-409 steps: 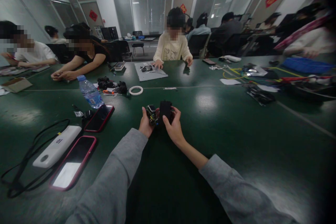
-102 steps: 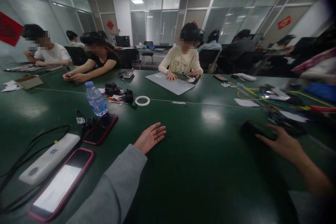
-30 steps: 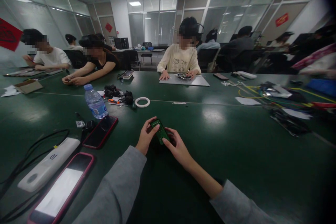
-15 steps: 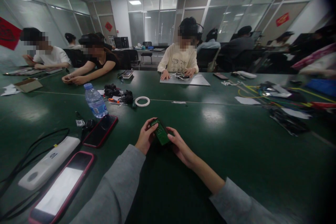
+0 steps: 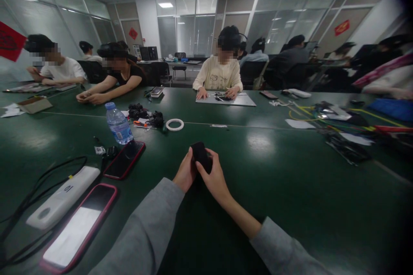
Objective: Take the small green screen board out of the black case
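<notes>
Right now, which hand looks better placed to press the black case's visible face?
Probably the right hand: its thumb lies across the black case; the left hand holds the case's left edge.

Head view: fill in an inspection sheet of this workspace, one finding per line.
Surface: green table, glossy, with a seam running across; no spill seen.
Things in hand: black object, its far side hidden.
Clutter: bottle, white ring, red-edged phone, pink-edged phone, white device.
Hands: left hand and right hand both hold the black object.
Cables: black cable at left; yellow cable at far right.
Surroundings: person in cream opposite, hands at a gray board; others seated around.
</notes>
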Tool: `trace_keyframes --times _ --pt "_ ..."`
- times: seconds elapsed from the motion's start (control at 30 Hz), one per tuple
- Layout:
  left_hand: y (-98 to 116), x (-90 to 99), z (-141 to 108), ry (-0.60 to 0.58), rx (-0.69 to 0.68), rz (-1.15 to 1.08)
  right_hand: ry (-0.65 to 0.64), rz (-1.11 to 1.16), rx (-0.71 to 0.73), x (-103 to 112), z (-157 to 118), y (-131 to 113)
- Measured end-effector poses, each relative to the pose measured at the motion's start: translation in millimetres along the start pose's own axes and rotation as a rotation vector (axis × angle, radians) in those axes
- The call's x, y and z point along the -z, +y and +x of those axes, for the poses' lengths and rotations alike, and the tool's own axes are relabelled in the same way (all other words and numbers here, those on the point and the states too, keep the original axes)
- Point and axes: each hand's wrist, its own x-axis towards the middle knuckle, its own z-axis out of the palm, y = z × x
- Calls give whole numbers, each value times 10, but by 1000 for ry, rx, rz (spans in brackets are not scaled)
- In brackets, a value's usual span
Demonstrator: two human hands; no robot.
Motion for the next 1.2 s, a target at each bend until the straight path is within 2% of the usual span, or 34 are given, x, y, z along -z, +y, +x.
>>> trace_keyframes --times 0.1,0.27,0.4,0.5,0.6,0.73,0.83,0.93,1.0,1.1,1.2 --pt "-42 5 -12 72 31 6 -41 -138 109 -24 -74 -23" --pt "-36 45 -9 95 31 8 -21 -230 143 -43 -147 -76" --pt "10 68 13 127 38 -18 62 -206 182 -17 -140 -146" --pt "49 101 32 85 29 -62 95 -124 192 47 -95 -178" --pt "66 147 53 0 -2 -90 36 28 110 119 -22 -120" --pt "56 177 70 -26 22 -68 -71 256 -117 162 52 51" --pt "54 159 62 -66 27 -71 -101 307 -178 160 66 133" --pt "61 137 47 -98 22 -75 -112 263 -135 164 64 145" --pt "63 136 45 -82 29 -85 -97 188 -52 177 61 125" --pt "58 154 51 -44 43 -107 -72 17 109 196 49 64" --pt "54 172 55 -49 31 -124 -44 -163 191 190 23 -11"
